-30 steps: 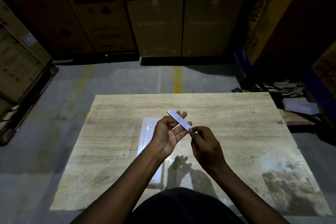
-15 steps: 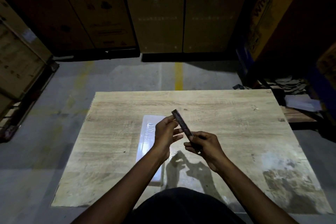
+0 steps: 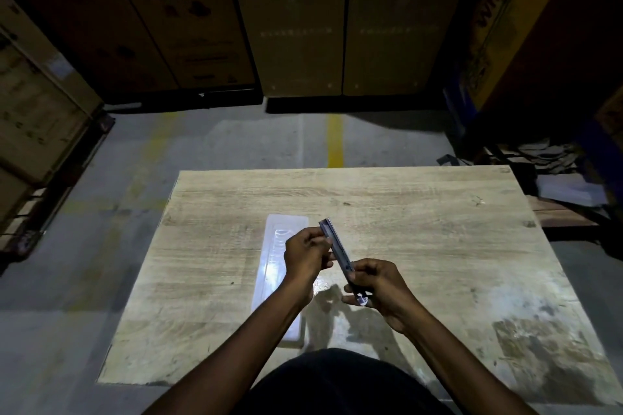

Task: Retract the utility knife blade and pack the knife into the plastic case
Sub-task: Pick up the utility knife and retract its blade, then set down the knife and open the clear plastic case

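1. Knife (image 3: 335, 246) sits in mid-air above the wooden table (image 3: 421, 229), slanting from about 11 o'clock at its far end to 5 o'clock at its near end, held between both hands.
2. Left hand (image 3: 305, 259) pinches the far half of the body with fingertips closed on it; right hand (image 3: 376, 283) is clenched around the near end, thumb lying along the handle (whether the blade is out or already in, the dim light does not show).
3. Plastic case (image 3: 279, 266) lies flat on the table at 9 o'clock of the hands, partly under the left forearm and not touching the knife.
4. Handling, as a judgement: the knife looks slim, stiff and light, with smooth sides that could slip, so it is best gripped by the flat flanks of the body, away from the blade end.
5. The case looks thin and flexible; it will likely need steadying while the knife is pressed in.
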### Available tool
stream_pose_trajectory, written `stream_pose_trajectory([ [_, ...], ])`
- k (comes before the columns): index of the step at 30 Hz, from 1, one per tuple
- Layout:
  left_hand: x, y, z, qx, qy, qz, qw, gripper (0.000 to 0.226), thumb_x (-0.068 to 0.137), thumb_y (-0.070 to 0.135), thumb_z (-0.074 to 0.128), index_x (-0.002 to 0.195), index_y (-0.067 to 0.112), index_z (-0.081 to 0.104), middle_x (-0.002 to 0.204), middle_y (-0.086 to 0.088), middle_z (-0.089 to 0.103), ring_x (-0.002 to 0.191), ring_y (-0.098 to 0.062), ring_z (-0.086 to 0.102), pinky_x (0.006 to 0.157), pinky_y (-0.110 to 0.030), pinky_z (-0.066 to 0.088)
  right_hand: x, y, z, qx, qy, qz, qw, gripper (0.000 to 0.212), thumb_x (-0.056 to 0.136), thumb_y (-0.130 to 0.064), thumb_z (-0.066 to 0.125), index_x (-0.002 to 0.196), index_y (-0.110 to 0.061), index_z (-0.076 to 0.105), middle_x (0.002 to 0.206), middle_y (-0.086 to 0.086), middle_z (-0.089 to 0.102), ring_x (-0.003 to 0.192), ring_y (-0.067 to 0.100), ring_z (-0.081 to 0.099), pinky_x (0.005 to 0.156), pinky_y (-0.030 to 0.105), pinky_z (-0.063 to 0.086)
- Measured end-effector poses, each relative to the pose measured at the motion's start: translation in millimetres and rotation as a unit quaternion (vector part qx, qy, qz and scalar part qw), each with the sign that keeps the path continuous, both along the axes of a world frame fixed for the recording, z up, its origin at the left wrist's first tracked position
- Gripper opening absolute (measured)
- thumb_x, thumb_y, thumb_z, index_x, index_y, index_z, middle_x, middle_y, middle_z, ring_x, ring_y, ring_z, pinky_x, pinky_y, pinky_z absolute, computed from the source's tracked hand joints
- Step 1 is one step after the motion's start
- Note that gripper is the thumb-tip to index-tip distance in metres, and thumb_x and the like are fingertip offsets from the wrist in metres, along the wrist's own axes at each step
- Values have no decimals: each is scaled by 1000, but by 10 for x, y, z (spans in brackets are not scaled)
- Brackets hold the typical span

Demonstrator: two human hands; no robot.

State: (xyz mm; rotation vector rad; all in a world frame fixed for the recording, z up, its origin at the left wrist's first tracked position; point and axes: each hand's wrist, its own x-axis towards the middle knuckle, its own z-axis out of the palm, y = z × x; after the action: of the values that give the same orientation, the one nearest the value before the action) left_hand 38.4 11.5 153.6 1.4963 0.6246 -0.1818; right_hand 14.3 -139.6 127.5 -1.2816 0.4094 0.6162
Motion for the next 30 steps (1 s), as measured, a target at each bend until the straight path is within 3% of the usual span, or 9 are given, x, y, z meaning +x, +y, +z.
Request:
stream_pose_trajectory([
  [5, -19, 100, -140, 40, -9, -69, 997, 13, 89, 8, 60, 97, 15, 68, 89, -9, 73, 71, -23, 74, 63, -32, 56, 36, -66, -199, -39, -13, 9, 999, 22, 84, 12, 62, 79, -5, 74, 67, 10, 73, 64, 26, 72, 64, 42, 62],
  [9, -2, 258, -301, 186, -20, -153, 970, 36, 88, 15, 64, 124, 17, 62, 111, -4, 71, 98, -21, 70, 84, -31, 53, 89, -177, -585, -203, -20, -11, 979, 20, 78, 6, 68, 80, -11, 77, 71, 13, 72, 61, 27, 64, 61, 36, 54],
  [11, -30, 377, -414, 264, -23, -206, 942, 45, 88, 14, 64, 132, 15, 56, 128, -5, 66, 116, -21, 63, 93, -26, 47, 108, -226, -792, -276, 10, -37, 960, 19, 73, 1, 70, 87, -10, 77, 74, 11, 74, 63, 24, 65, 63, 33, 54],
  [14, -115, 570, -627, 373, 0, -315, 873, 57, 90, 22, 59, 144, 16, 42, 150, -4, 47, 139, -22, 43, 112, -33, 36, 130, -269, -1043, -358, 41, -57, 931, 21, 70, -5, 70, 86, -16, 78, 82, 9, 77, 75, 25, 69, 65, 27, 53],
  [16, -186, 685, -761, 422, 35, -357, 833, 62, 91, 30, 57, 149, 21, 34, 156, -4, 37, 145, -24, 33, 115, -42, 34, 140, -273, -1184, -400, 46, -41, 914, 17, 72, -12, 72, 87, -17, 77, 88, 12, 77, 87, 31, 69, 74, 32, 55],
  [19, -279, 800, -889, 464, 80, -391, 791, 67, 90, 34, 55, 151, 25, 27, 161, -4, 29, 149, -26, 25, 115, -47, 33, 115, -253, -1314, -449, 40, -19, 892, 17, 74, -15, 72, 90, -18, 76, 90, 13, 76, 90, 35, 69, 76, 34, 55],
  [25, -355, 915, -984, 477, 104, -385, 783, 70, 89, 36, 54, 151, 29, 24, 160, -6, 28, 146, -32, 28, 112, -50, 36, 22, -244, -1402, -500, -45, 23, 864, 10, 76, -7, 70, 84, -11, 69, 89, 15, 68, 80, 36, 66, 67, 35, 51],
  [30, -382, 941, -1038, 464, 101, -373, 797, 66, 89, 36, 52, 150, 28, 28, 160, -5, 30, 144, -33, 31, 110, -51, 37, -44, -264, -1438, -572, -98, 145, 801, 10, 83, -7, 61, 92, -8, 60, 98, 13, 60, 87, 33, 61, 69, 37, 50],
])
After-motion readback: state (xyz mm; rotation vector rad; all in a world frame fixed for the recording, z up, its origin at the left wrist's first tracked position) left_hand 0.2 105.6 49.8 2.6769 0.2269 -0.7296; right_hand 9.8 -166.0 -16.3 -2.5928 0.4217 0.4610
